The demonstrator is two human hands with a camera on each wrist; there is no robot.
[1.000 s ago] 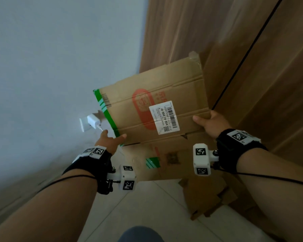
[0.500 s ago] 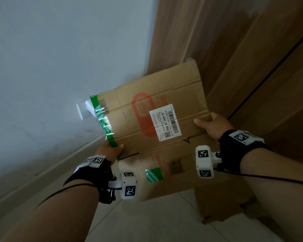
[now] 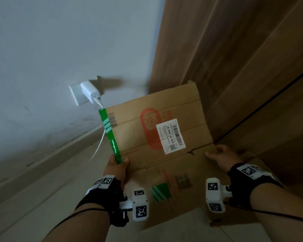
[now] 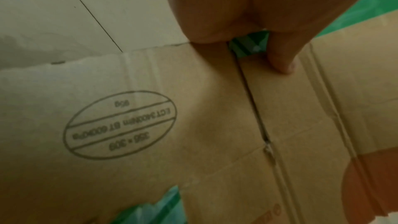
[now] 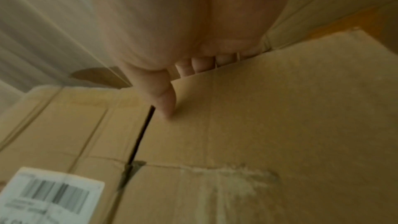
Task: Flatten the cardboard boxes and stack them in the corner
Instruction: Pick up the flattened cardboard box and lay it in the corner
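flattened box (image 3: 157,137), fingers (image 5: 202,66) hidden behind

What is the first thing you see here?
A big flattened box, held up in the middle, with a green tape strip down its left edge and a white label over a red logo. The left hand grips its taped corner and the right hand grips its right edge. Behind, a white charger is plugged into the wall, left of the wooden panels.

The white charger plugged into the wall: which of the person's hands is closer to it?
Left. The left hand grips the flattened box just below the charger; the right hand grips the box's opposite edge, by the wooden panel.
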